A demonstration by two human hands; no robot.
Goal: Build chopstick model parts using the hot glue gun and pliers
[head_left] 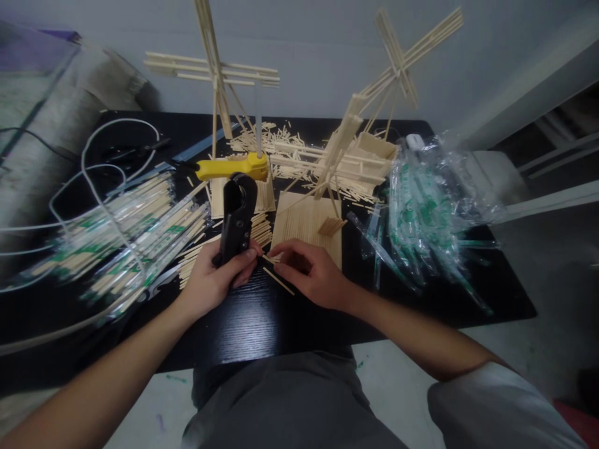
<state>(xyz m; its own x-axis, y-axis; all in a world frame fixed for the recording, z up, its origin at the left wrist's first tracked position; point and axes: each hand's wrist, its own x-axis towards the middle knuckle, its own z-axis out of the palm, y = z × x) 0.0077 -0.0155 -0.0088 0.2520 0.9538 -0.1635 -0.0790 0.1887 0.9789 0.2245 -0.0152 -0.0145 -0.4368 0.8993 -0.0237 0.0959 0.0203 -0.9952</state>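
My left hand (216, 279) is wrapped round the handle of a black cutter (236, 218) that stands upright over the black table (262, 324). My right hand (312, 274) pinches a short wooden stick (270, 258), holding it beside the cutter's lower end. A longer stick (279, 281) lies on the table just below my fingers. A flat panel of glued sticks (306, 224) lies right behind both hands.
A yellow glue gun (231, 167) lies behind the cutter. Two stick windmill models (213, 68) (397, 59) rise at the back. Wrapped chopsticks (131, 231) are piled on the left, empty plastic wrappers (425, 212) on the right, white cables (93, 181) far left.
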